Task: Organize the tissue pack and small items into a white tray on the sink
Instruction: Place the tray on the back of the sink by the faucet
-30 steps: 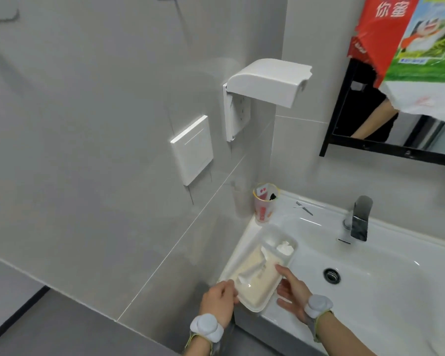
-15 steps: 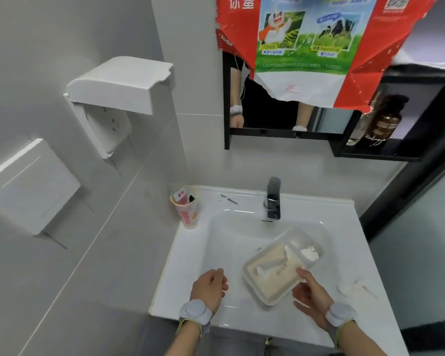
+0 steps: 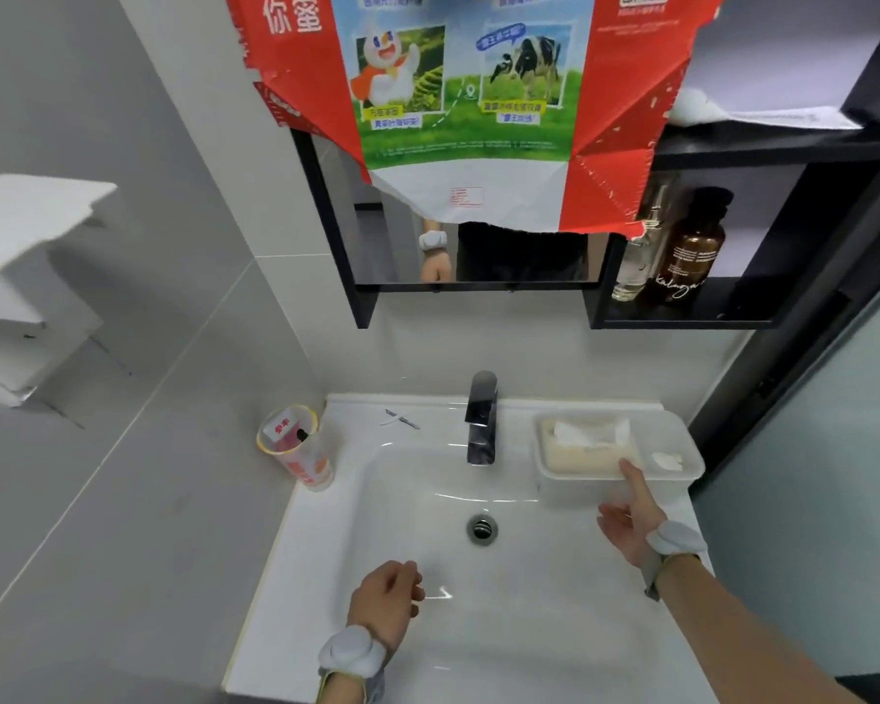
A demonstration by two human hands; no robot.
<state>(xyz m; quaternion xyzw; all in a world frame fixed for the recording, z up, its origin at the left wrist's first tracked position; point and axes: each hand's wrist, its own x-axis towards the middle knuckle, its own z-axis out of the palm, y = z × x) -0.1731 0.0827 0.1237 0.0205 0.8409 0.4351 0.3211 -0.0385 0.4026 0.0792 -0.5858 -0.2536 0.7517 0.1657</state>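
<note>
The white tray (image 3: 570, 486) rests on the sink's back right corner, next to the faucet. Its large compartment holds the beige tissue pack (image 3: 582, 448) with a tissue sticking up. A small white item (image 3: 667, 460) lies in the narrow right compartment. My right hand (image 3: 631, 525) is open, palm turned left, with the index fingertip touching the tray's front rim. My left hand (image 3: 384, 602) hovers over the basin's front edge, fingers curled in and holding nothing.
A black faucet (image 3: 481, 419) stands at the back centre, with the drain (image 3: 481, 529) below it. A plastic cup (image 3: 298, 447) sits at the back left corner. A thin metal item (image 3: 401, 419) lies behind the basin. Bottles (image 3: 689, 251) stand on a black shelf.
The tray went from the sink's left edge, across the basin, to the back right corner. My left hand let go of it. My right hand now only touches its rim.
</note>
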